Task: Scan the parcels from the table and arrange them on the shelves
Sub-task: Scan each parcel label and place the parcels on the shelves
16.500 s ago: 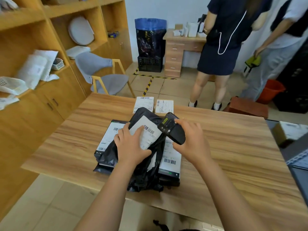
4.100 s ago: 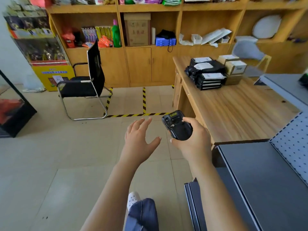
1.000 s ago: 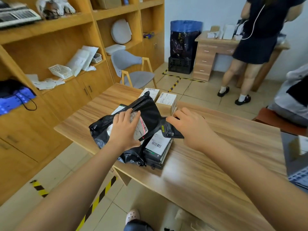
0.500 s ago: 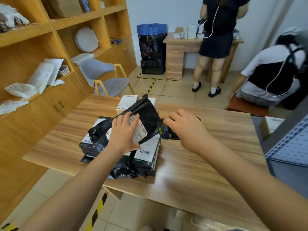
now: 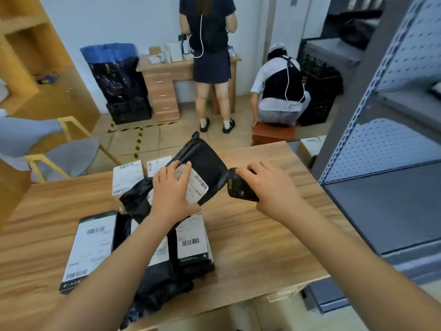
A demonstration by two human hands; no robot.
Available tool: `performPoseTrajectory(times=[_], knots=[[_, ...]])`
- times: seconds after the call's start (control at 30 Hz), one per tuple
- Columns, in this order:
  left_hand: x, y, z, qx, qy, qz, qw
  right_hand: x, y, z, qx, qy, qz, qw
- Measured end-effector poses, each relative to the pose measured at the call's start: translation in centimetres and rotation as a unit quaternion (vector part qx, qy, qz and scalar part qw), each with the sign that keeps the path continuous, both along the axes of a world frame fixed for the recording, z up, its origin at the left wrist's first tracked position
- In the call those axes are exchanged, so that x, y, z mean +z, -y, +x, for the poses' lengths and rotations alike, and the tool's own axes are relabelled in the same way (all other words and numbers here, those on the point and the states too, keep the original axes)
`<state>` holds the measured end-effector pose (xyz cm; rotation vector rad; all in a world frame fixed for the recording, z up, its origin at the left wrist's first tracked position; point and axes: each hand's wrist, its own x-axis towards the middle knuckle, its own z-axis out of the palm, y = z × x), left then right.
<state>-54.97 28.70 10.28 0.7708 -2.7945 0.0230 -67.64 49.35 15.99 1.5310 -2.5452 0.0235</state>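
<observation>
My left hand (image 5: 174, 194) holds the black mailer bag (image 5: 210, 161) raised off the worktop (image 5: 262, 240), fingers (image 5: 186, 172) spread over its label. It looks soft, light and slippery, so I'd pinch its lower edge firmly. Just right of that hand, my right hand (image 5: 272, 187) clasps the scanner (image 5: 238, 188).

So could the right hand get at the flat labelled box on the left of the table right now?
Probably not easily. The right hand grips the scanner, and the left hand with its black bag lies between it and the flat box. The box's top itself is uncovered.
</observation>
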Motion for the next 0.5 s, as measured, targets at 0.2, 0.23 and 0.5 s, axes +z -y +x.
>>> performPoseTrajectory(times=[0.2, 0.23, 0.5], knots=[[-2.0, -5.4, -3.9, -0.067, -0.021, 0.084, 0.994, -3.2, -6.1, 1.5, -0.160, 0.087, -0.053, 0.982], [-2.3, -6.7, -4.4, -0.074, -0.019, 0.100, 0.992, -3.6, -7.7, 1.7, -0.185, 0.099, -0.064, 0.976], [-4.6, -21.2, -7.2, -0.064, -0.023, 0.329, 0.942, -6.7, -21.8, 3.7, -0.397, 0.156, -0.181, 0.886]])
